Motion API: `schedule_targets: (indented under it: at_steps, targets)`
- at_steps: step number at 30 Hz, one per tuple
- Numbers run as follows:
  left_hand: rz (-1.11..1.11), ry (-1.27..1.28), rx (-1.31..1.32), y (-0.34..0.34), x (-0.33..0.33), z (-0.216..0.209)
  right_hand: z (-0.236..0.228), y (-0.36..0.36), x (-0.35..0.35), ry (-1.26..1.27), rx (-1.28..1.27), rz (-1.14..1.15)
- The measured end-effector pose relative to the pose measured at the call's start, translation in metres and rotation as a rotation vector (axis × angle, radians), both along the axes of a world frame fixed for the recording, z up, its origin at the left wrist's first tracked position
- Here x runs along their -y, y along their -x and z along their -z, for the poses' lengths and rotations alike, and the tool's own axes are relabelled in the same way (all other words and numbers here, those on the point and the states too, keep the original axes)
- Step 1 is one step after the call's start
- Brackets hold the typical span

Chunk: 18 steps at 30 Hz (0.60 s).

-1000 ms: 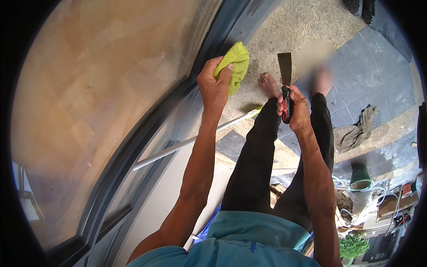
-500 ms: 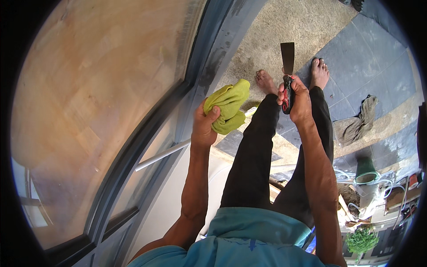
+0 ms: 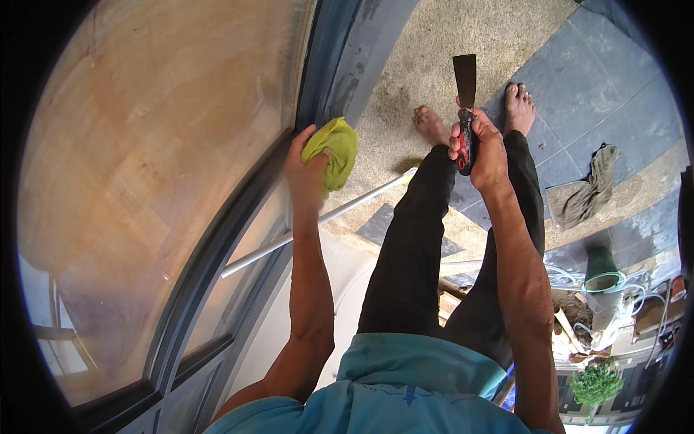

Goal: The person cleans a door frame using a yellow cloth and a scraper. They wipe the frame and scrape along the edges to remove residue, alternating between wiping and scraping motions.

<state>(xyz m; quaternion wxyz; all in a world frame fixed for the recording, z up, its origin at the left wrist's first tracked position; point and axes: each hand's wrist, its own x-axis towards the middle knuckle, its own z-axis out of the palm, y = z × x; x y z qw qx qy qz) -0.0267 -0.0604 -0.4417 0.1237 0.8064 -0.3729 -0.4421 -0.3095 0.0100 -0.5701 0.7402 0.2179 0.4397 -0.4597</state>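
Note:
My left hand (image 3: 305, 170) grips a bunched yellow-green cloth (image 3: 332, 150) and holds it against the dark grey window frame (image 3: 246, 217), right beside the big glass pane (image 3: 152, 159). My right hand (image 3: 483, 148) is closed around the red-and-black handle of a flat metal scraper (image 3: 465, 83), blade pointing away from me, held in the air above my bare feet. I am standing barefoot in dark trousers on a rough concrete ledge (image 3: 434, 50).
A thin white rod (image 3: 318, 220) runs diagonally below the window. A grey rag (image 3: 582, 192) lies on the grey tiles (image 3: 578, 79) to the right. Lower right holds a green funnel-shaped container (image 3: 601, 264), hoses, scrap wood and a small green plant (image 3: 596, 383).
My left hand with the cloth dropped from high on the frame, then slid left and up along the frame. The right hand and scraper stayed almost still.

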Motion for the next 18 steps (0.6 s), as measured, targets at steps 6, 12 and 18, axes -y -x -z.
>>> schedule_targets:
  at_steps: [6,12,18]
  targets:
    - [-0.443,-0.035,-0.091,-0.027,-0.061,0.071,0.003,0.002,0.0,-0.022,-0.002,-0.002]
    - [-0.895,0.232,-0.243,0.001,-0.035,0.121,0.002,0.003,0.003,-0.014,-0.015,-0.022]
    - [-0.654,0.356,-0.174,0.056,0.023,0.143,0.003,0.004,0.006,-0.019,-0.021,-0.022]
